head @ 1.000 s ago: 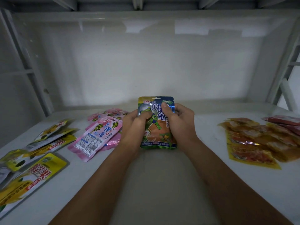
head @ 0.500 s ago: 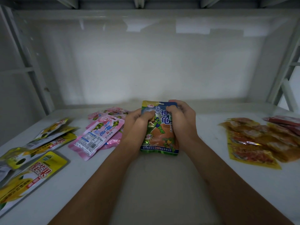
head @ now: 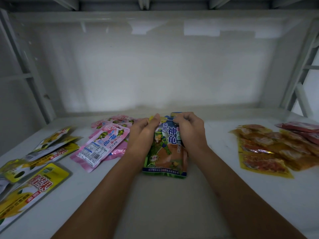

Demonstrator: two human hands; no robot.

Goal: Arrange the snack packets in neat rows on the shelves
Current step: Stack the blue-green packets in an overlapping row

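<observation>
We see pink packets left, orange packets right — both hands, left hand and right hand, pinch the blue-green packet marked 神龟.

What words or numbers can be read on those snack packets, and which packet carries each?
"泰胜", "神龟" and "新一代": blue-green packet, gripped at its top corners by the left hand and the right hand.
"神龟": top pink packet; its fine print and barcode are too small to read.
"脆果": nearest yellow packet, partly blurred.
Orange packets and red packets: no text readable.
</observation>
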